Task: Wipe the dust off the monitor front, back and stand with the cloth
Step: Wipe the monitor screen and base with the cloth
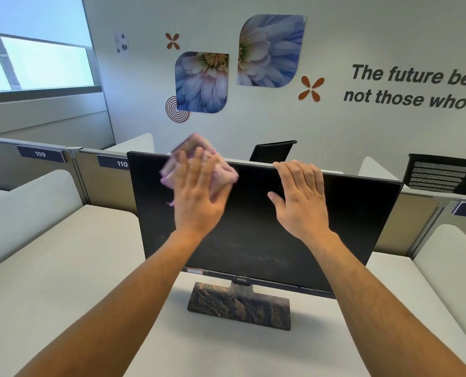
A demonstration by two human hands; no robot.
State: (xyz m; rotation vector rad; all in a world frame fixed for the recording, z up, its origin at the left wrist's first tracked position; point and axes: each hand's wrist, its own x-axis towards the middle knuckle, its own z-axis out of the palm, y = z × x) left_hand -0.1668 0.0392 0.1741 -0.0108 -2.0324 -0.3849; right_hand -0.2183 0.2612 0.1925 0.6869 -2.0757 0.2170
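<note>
A black monitor (348, 219) stands on the white desk, its dark screen facing me and streaked with dust. Its flat stand base (240, 306) is heavily dusty. My left hand (199, 197) presses a folded pink cloth (221, 172) flat against the upper left of the screen; hand and cloth are motion-blurred. My right hand (299, 194) rests on the monitor's top edge near the middle, fingers hooked over the rim and thumb spread on the screen.
The white desk (76, 268) extends around the stand, with cushioned white dividers (22, 202) at left and right. Partition panels numbered 109 and 110 run behind. Black office chairs (441, 172) stand beyond the partition by the decorated wall.
</note>
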